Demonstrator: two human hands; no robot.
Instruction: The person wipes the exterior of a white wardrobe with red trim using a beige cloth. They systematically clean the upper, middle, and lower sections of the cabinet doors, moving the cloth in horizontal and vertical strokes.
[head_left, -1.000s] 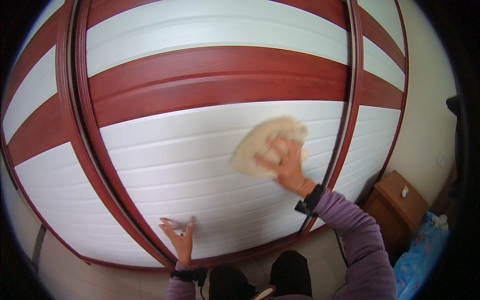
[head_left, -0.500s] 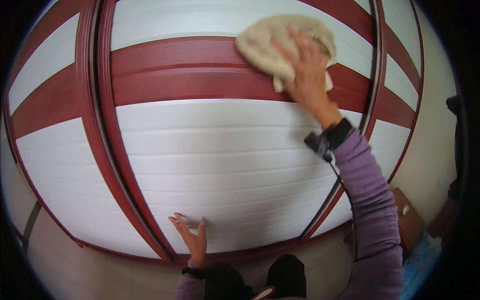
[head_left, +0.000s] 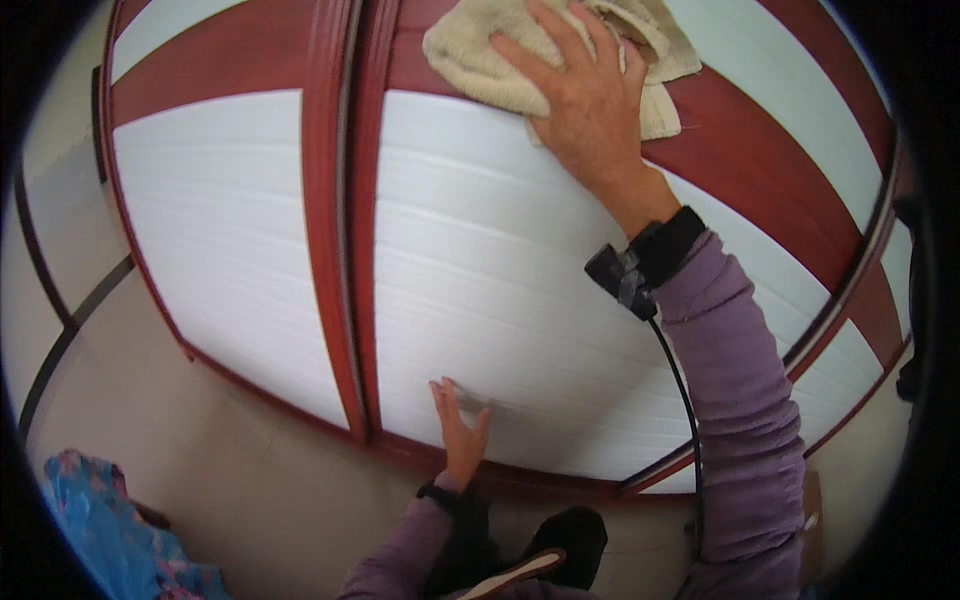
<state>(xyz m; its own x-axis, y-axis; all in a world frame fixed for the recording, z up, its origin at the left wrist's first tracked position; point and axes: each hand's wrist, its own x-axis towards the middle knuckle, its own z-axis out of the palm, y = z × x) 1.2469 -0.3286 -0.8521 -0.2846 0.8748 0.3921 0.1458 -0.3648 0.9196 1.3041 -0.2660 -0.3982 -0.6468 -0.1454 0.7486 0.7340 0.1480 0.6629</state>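
Note:
My right hand presses a beige cloth against the dark red band of a sliding wardrobe door. Its fingers are spread over the folded fabric, and one corner hangs below the palm. Lower down, my left hand is open with nothing in it, fingers apart, in front of the white ribbed panel. Whether its fingertips touch the panel I cannot tell. A black band with a small dark device and a cable sits on my right wrist.
A red upright frame divides this door from another white panel on the left. Blue patterned fabric lies at the lower left by the tiled floor. A brown piece of furniture stands at the lower right.
The view has swung left, showing more of the left panel and floor. My right hand and the cloth have moved left along the red band. My left hand stays open.

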